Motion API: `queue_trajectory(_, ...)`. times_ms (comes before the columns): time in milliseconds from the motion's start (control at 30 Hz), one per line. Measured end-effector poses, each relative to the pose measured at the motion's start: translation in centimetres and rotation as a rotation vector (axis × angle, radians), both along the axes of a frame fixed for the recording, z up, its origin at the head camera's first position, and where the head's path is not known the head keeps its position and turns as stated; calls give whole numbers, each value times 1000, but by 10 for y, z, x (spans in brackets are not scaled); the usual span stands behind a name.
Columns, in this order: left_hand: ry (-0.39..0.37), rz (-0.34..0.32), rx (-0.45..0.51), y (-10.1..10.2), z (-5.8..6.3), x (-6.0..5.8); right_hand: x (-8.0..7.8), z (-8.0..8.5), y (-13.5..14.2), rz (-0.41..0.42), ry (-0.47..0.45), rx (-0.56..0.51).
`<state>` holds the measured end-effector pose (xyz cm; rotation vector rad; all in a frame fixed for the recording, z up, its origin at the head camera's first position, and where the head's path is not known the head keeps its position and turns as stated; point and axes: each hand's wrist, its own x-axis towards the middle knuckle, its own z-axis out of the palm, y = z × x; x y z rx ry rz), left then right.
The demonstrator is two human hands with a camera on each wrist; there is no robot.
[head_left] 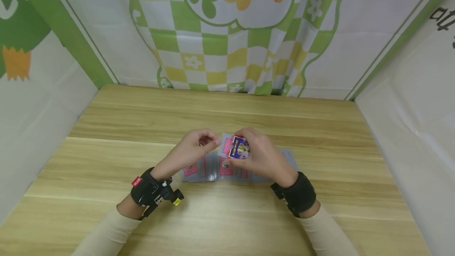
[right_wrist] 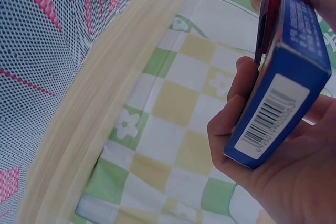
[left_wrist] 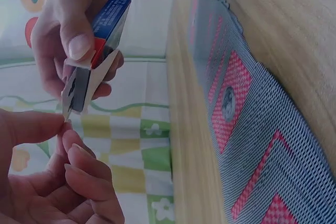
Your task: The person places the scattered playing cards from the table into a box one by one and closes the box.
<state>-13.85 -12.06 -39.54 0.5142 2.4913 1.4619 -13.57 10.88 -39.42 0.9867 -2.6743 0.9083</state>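
My right hand grips a small blue card box, fingers on one side and thumb on the other. The right wrist view shows the box's barcode end. From the box's open end, facing left, a playing card with a grey and pink back sticks out. My left hand is at that end, thumb and index finger pinching the card's edge in the left wrist view. Below both hands, overlapping cards with grey and pink backs lie spread in a row on the table, partly hidden by the hands.
The wooden table extends around the row of cards. A checked green, yellow and white curtain hangs behind its far edge. Pale fabric walls stand on either side. Both wrists wear black camera straps.
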Motion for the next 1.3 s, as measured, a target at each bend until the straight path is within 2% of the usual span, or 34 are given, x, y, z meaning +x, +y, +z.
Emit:
queue_trajectory(233,0,-54,25,11,-10,1,2,1,-2,36,7,2)
queue_trajectory(367,53,-70,-16,6,-12,-3,2,1,-2,33,2,12)
queue_trajectory(433,87,-80,-92,-1,-12,-8,2,2,-2,21,-3,19)
queue_trajectory(533,107,-112,-266,-15,-10,-14,2,3,-1,0,-14,27)
queue_trajectory(600,94,-133,-410,-25,-11,-16,2,3,-1,-14,-21,30)
queue_trajectory(700,61,-132,-608,-36,-11,-17,2,4,-1,-28,-19,39)
queue_trajectory(833,43,-99,-774,-44,-15,-15,2,4,-1,-32,-14,47)
queue_trajectory(967,27,-81,-820,-44,-17,-15,2,4,-2,-30,-12,51)
queue_trajectory(1100,2,-55,-803,-44,-17,-17,2,3,-1,-16,-2,56)
queue_trajectory(1300,35,-38,-819,-43,-17,-17,2,1,-1,0,-5,49)
